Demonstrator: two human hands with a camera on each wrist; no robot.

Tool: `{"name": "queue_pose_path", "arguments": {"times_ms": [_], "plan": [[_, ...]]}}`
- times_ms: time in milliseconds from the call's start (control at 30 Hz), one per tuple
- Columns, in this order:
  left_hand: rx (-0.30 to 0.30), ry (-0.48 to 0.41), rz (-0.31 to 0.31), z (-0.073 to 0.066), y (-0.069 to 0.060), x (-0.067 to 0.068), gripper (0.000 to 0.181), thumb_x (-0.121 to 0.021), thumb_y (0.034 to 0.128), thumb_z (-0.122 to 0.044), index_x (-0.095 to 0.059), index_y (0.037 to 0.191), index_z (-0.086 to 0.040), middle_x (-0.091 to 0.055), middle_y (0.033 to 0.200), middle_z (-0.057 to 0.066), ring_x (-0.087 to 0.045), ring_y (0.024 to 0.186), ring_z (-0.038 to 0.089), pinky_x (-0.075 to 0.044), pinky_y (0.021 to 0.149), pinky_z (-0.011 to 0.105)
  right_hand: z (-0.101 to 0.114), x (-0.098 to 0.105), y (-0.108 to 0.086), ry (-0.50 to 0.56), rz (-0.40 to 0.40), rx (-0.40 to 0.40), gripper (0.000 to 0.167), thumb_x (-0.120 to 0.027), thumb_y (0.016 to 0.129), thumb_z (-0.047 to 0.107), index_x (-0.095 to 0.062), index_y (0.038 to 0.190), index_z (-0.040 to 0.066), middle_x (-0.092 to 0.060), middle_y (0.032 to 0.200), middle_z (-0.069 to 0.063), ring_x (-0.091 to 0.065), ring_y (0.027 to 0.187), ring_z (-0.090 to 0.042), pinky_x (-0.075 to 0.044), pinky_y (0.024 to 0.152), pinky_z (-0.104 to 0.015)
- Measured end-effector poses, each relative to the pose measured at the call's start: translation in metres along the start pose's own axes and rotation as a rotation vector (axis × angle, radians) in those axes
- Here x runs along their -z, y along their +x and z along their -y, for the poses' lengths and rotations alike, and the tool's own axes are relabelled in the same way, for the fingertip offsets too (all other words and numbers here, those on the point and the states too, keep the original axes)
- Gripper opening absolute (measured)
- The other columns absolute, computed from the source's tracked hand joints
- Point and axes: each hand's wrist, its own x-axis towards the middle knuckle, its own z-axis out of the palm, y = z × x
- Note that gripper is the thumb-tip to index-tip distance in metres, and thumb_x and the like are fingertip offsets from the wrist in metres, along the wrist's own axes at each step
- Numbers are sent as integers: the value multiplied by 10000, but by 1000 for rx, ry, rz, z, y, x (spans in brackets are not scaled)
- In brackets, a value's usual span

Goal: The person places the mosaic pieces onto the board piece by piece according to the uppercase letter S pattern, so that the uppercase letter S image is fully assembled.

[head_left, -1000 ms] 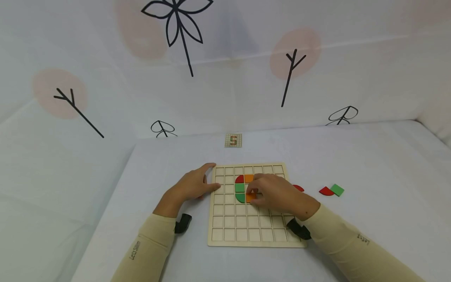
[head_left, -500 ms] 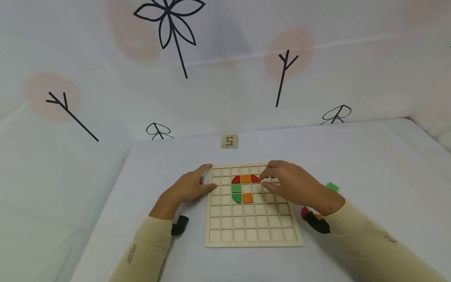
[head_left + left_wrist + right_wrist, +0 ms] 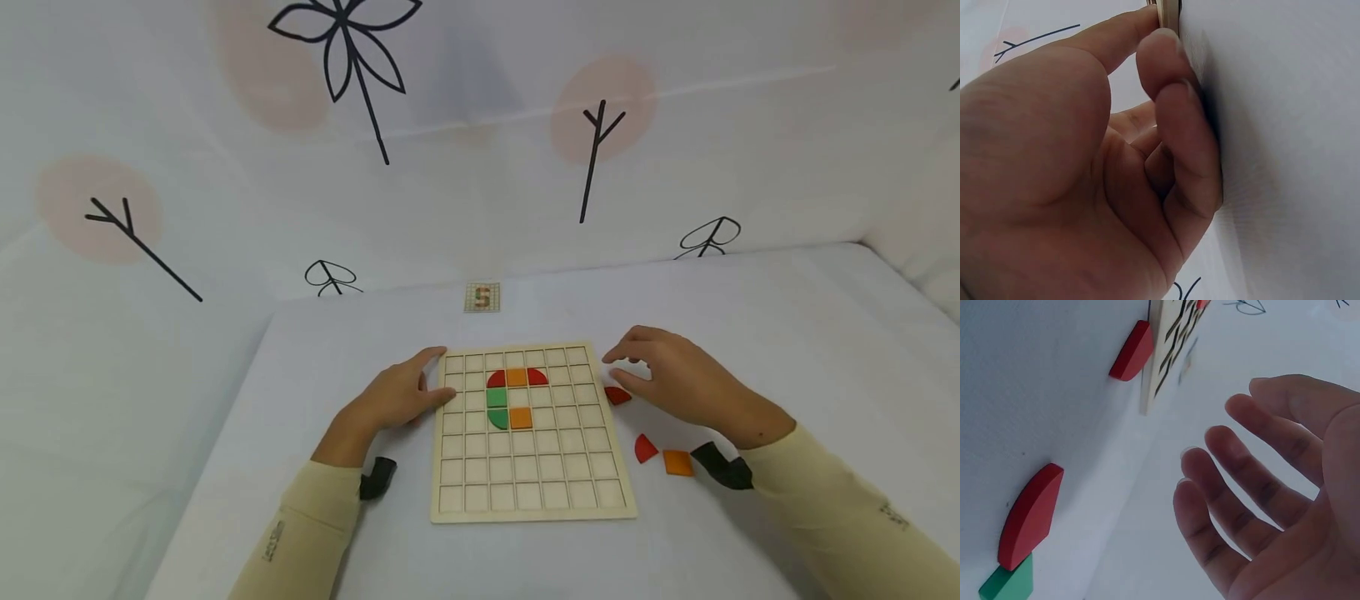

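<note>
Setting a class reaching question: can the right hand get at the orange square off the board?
Probably yes: nothing covers the orange square, and the right hand is empty, but may need drawing back.

The left sleeve and right sleeve are pale yellow, with small dark letters on both. A little bent black thing sticks out by each wrist.

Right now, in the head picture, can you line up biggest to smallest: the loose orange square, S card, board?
1. Board, by far
2. S card
3. Loose orange square, a bit smaller
</note>
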Motion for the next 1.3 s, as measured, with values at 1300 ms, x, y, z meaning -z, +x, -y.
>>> {"name": "queue_pose_path", "arguments": {"times_ms": [1300], "plan": [[16,-15,-11,1,2,-1,730,-694,912,-487,-329,1527,-342,-604,761,51,-549,562,173,-384,563,306,-11,-14,2,-53,183,26,266,-837,803,136,-768,1059,133,-641,922,49,-548,814,-109,-546,765,-301]]}}
